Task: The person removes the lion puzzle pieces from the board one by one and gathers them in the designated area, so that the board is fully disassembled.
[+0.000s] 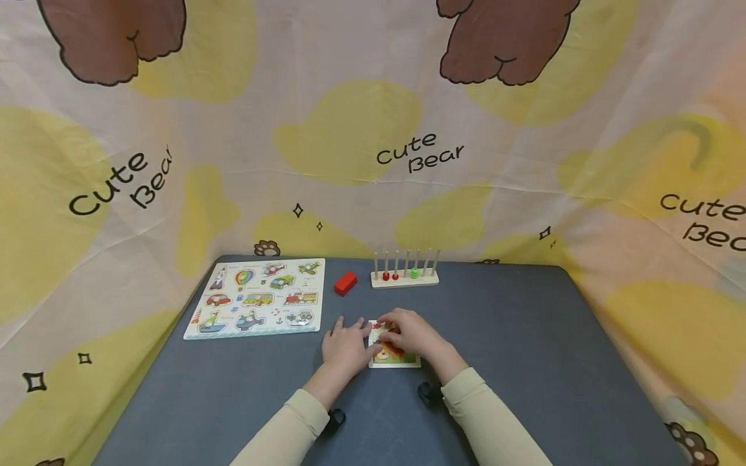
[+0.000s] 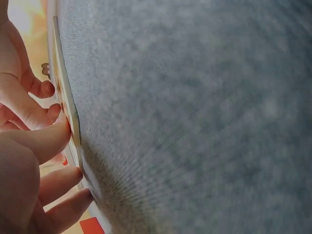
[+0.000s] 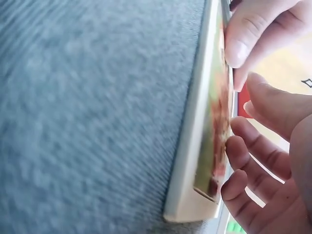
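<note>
A small white-bordered board [image 1: 395, 365] with a colourful picture on it lies flat on the table between both hands. My left hand [image 1: 344, 348] is at its left side, fingers spread, the thumb resting on the board's face. In the left wrist view, two fingertips of that hand [image 2: 29, 180] are by the board's edge [image 2: 73, 114]. Over the upper part of the picture is my right hand [image 1: 415, 333]. The right wrist view shows its fingers [image 3: 239, 151] loosely bent, touching or just above the picture, thumb apart. Nothing shows between them, though the hand hides part of the picture.
A larger vehicle picture board [image 1: 262, 317] lies to the left. Behind the hands are a red block [image 1: 346, 283] and a white peg stand [image 1: 405, 282] with red and green beads. The grey table [image 1: 513, 362] meets a printed cloth [image 1: 344, 136] at the back.
</note>
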A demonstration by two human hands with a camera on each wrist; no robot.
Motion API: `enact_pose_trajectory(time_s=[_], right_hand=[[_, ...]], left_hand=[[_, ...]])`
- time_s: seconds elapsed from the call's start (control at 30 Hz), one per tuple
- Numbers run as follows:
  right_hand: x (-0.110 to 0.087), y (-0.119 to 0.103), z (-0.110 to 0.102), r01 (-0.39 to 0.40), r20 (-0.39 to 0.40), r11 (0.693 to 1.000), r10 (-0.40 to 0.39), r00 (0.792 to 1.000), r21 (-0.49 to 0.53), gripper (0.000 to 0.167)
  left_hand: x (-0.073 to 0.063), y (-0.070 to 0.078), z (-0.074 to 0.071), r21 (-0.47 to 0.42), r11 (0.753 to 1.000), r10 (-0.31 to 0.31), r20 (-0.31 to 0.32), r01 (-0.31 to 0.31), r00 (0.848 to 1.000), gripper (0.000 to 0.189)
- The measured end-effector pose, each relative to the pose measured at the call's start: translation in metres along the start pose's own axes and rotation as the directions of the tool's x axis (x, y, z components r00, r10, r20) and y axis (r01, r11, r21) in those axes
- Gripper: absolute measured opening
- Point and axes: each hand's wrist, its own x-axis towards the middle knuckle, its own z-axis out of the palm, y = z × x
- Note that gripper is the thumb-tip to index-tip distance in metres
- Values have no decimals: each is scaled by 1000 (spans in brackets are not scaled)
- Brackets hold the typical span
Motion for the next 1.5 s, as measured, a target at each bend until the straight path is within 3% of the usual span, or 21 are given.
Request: enact_pose_trajectory(time_s=[0.73, 1.27, 1.5], right_hand=[[8, -3, 6, -10, -22, 999, 9, 1000, -37, 25], [14, -12, 10, -75, 18, 984, 79, 997, -159, 27], [13, -13, 9, -110, 32, 984, 115, 993, -138, 28]], left_hand=[[2, -3, 1, 3, 1000, -12, 0, 12, 1000, 62], [2, -3, 1, -14, 1000, -17, 5, 17, 1000, 61], [2, -1, 3, -12, 1000, -13, 4, 13, 1000, 61]])
